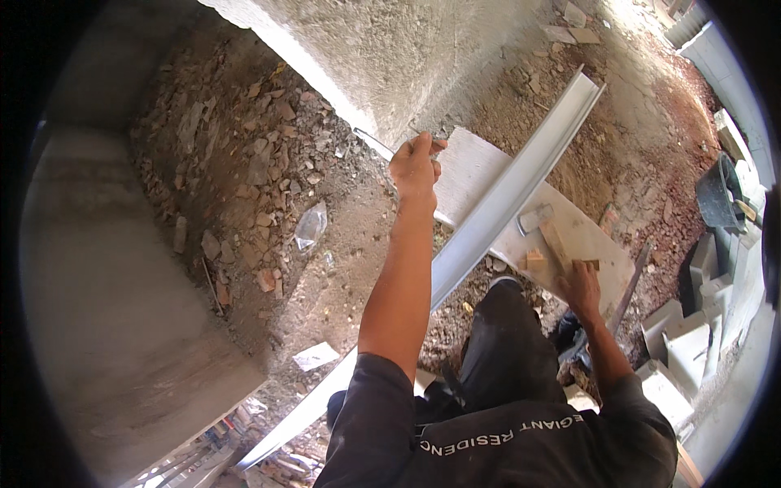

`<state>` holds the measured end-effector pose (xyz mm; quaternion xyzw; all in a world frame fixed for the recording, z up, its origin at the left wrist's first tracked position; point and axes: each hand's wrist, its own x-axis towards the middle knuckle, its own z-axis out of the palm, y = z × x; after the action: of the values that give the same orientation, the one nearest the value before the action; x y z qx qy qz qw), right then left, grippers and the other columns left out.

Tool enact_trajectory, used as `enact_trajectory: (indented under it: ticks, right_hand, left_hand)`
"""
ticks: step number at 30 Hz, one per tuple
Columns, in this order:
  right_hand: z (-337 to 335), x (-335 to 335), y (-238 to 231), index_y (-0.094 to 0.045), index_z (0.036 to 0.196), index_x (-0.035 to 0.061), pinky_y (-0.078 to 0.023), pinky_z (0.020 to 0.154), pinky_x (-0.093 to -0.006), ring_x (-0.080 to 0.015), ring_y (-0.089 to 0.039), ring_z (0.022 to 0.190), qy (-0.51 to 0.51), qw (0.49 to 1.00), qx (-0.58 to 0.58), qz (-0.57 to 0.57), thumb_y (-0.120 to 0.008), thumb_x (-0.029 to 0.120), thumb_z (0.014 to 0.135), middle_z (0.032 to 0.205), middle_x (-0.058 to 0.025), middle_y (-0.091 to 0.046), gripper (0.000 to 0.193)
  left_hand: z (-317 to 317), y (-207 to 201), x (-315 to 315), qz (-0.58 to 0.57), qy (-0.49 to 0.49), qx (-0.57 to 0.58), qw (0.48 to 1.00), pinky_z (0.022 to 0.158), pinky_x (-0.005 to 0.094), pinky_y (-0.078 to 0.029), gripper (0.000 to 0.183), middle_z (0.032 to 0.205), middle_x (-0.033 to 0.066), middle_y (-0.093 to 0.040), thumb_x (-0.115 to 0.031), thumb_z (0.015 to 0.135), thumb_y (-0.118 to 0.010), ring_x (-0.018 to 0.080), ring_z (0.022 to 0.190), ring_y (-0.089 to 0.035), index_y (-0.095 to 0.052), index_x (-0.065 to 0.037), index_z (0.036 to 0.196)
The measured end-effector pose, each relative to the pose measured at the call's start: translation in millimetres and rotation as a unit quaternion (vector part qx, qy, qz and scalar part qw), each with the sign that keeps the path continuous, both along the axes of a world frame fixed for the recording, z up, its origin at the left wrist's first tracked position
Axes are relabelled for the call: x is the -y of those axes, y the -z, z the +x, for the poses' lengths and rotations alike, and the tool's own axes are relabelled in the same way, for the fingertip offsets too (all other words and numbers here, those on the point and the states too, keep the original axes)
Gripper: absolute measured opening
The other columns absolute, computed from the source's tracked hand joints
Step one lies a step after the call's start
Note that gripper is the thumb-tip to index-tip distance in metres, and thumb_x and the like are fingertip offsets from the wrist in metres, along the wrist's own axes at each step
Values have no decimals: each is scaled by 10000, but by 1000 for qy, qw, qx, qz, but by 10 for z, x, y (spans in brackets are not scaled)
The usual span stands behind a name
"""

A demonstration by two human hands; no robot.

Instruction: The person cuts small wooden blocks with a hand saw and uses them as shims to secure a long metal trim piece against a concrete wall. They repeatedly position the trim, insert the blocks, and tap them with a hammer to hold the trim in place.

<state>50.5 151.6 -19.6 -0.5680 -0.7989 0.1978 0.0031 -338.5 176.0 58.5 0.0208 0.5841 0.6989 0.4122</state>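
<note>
Two hands are busy: the left hand's fingers pinch shut near the wall, on what I can't tell; the right hand grips a hammer above the board, beside a metal channel. How much is done or left, I can't judge.

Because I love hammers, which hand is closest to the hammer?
The right hand: it is at the wooden handle of the hammer; the left hand is farther away, across the metal channel.

White lettering crosses the dark shirt; ends seem hidden.
</note>
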Motion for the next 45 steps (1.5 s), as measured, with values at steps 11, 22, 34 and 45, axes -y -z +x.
enact_trajectory:
  ticks: [11, 22, 34, 45]
  right_hand:
    - [109, -44, -257, -529, 1058, -26, -437, 740, -326, -222, -538, 806, 114, 944, -287, -116, -684, 178, 740, 853, -138, -555, 408]
    - [-728, -1321, -900, -538, 1052, 28, -471, 646, -323, -215, -591, 716, -119, 961, -235, 81, -728, 107, 685, 819, -129, -600, 421]
    - [-1873, -1961, -1503, -626, 1033, 122, -490, 696, -391, -255, -628, 799, -423, 898, 84, 87, -756, 345, 659, 799, -87, -615, 454]
    - [-3037, -1925, -1885, -669, 768, 69, -502, 722, -395, -267, -634, 795, -527, 781, 292, 164, -753, 183, 605, 771, -99, -652, 216]
  left_hand:
    - [-284, 470, -555, 3, -41, -23, 999, 338, 220, -228, 163, 805, 123, -658, -167, 903, -521, 70, 360, -301, -524, -7, 874]
    - [-358, 681, -634, 15, -57, -25, 998, 340, 216, -221, 160, 799, 126, -660, -167, 893, -547, 63, 359, -285, -534, -9, 877]
    - [-432, 663, -574, 15, -42, -62, 997, 343, 216, -213, 136, 790, 121, -654, -132, 860, -567, 48, 375, -294, -536, -2, 880]
    - [-430, 698, -599, 22, -47, -69, 996, 334, 216, -208, 156, 777, 122, -656, -138, 844, -582, 52, 367, -303, -548, 10, 880]
